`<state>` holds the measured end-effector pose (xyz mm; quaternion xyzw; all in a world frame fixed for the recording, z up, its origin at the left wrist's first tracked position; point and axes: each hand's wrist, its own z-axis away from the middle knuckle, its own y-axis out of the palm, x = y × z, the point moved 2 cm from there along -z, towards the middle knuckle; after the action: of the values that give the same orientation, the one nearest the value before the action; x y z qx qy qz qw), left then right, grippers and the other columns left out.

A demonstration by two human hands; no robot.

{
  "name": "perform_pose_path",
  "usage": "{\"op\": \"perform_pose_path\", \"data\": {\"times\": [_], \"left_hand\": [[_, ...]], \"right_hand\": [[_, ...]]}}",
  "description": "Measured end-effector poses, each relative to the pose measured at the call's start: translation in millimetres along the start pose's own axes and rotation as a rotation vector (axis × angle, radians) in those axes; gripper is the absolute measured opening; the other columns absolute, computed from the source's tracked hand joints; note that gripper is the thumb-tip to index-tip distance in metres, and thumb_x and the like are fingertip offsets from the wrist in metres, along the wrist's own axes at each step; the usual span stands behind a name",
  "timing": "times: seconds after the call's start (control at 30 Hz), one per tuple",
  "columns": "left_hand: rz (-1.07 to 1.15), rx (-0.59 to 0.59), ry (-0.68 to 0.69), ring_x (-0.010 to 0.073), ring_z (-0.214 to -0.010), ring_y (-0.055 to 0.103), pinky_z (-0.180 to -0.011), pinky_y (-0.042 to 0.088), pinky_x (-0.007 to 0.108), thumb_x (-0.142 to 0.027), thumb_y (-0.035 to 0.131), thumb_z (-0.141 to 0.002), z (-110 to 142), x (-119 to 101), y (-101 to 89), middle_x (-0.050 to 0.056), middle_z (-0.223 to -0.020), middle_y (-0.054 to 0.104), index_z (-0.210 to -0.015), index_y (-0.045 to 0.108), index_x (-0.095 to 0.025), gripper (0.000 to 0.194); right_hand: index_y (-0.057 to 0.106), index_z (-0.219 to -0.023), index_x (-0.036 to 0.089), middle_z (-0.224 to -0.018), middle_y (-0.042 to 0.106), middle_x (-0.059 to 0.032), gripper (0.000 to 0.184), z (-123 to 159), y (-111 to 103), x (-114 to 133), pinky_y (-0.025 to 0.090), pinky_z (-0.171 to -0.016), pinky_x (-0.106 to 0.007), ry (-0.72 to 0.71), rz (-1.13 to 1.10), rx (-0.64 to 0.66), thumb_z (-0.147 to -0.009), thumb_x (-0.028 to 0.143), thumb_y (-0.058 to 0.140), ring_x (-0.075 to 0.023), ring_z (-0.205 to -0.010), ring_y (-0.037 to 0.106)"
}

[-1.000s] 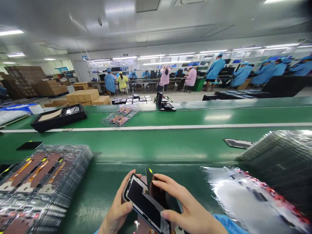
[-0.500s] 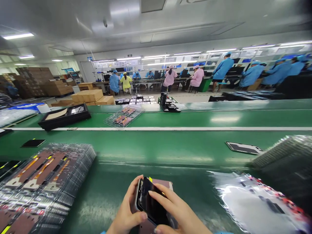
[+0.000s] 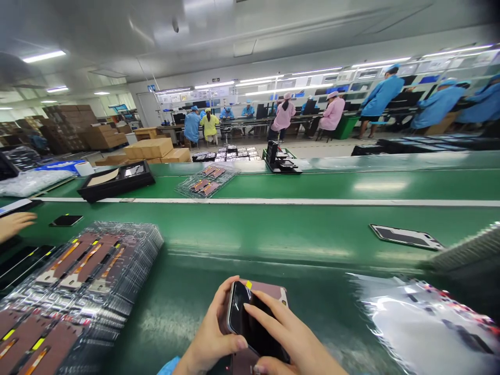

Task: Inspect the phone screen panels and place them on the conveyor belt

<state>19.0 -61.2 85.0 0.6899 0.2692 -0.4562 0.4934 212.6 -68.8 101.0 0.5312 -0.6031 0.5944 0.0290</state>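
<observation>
Low in the middle of the view is a smartphone with a dark glass face, a silver edge and a yellow tab at its top. My left hand wraps round its left side, thumb along the near edge. Across the glass lie the fingers of my right hand, while its thumb is at the lower end, so the phone is gripped between both hands. Beneath it a brownish flat panel rests on the green surface, partly covered by the phone and my hands.
Stacked clear trays with brown parts stand at left. Another person's hand reaches in there. A phone frame lies on the green belt at right, beyond clear plastic trays. Farther back are a black box and seated workers.
The phone's glass, earlier raised with inner parts showing along its left edge, now sits down against the frame. Another person's hand has appeared at left. The view has shifted slightly.
</observation>
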Motion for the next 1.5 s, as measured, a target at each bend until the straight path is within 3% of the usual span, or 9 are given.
{"op": "perform_pose_path", "data": {"times": [0.5, 0.9, 1.1, 1.3, 1.5], "left_hand": [[-0.059, 0.036, 0.017, 0.0353, -0.136, 0.044, -0.112, 0.035, 0.046, -0.045, 0.085, -0.067, 0, -3, 2.3, 0.011, -0.147, 0.049, -0.141, 0.045, -0.033, 0.085], [-0.143, 0.038, 0.023, 0.0332, -0.134, 0.047, -0.112, 0.036, 0.043, -0.043, 0.083, -0.069, 2, -4, 0.5, 0.011, -0.147, 0.050, -0.144, 0.040, -0.032, 0.087], [-0.180, 0.055, 0.034, 0.0312, -0.138, 0.043, -0.116, 0.031, 0.043, -0.042, 0.083, -0.071, 4, -7, 0.7, 0.007, -0.150, 0.048, -0.144, 0.041, -0.037, 0.084], [-0.199, 0.070, 0.015, 0.0321, -0.139, 0.041, -0.116, 0.031, 0.044, -0.044, 0.084, -0.069, 5, -7, -1.2, 0.007, -0.150, 0.048, -0.144, 0.041, -0.038, 0.086], [-0.199, 0.077, -0.006, 0.0335, -0.139, 0.041, -0.116, 0.030, 0.044, -0.046, 0.086, -0.065, 7, -5, -5.2, 0.006, -0.151, 0.047, -0.145, 0.041, -0.039, 0.092]], "right_hand": [[0.042, -0.148, 0.022, -0.149, 0.044, -0.0211, 0.079, 2, 5, -1, 0.050, -0.102, -0.045, -0.109, 0.147, -0.034, -0.079, 0.031, 0.079, -0.0363, -0.134, 0.048], [0.039, -0.150, 0.020, -0.147, 0.046, -0.0224, 0.072, 0, -1, 6, 0.051, -0.101, -0.044, -0.208, 0.245, -0.108, -0.088, 0.036, 0.071, -0.0333, -0.133, 0.048], [0.040, -0.148, 0.018, -0.150, 0.043, -0.0214, 0.063, -2, -5, 13, 0.049, -0.104, -0.043, -0.218, 0.275, -0.110, -0.092, 0.033, 0.065, -0.0305, -0.137, 0.044], [0.042, -0.146, 0.016, -0.147, 0.045, -0.0239, 0.065, -1, -5, 14, 0.050, -0.102, -0.045, -0.219, 0.290, -0.098, -0.088, 0.029, 0.069, -0.0315, -0.135, 0.045], [0.046, -0.142, 0.013, -0.146, 0.045, -0.0276, 0.074, 0, -6, 17, 0.050, -0.102, -0.050, -0.210, 0.332, -0.054, -0.076, 0.017, 0.079, -0.0357, -0.136, 0.044]]}}
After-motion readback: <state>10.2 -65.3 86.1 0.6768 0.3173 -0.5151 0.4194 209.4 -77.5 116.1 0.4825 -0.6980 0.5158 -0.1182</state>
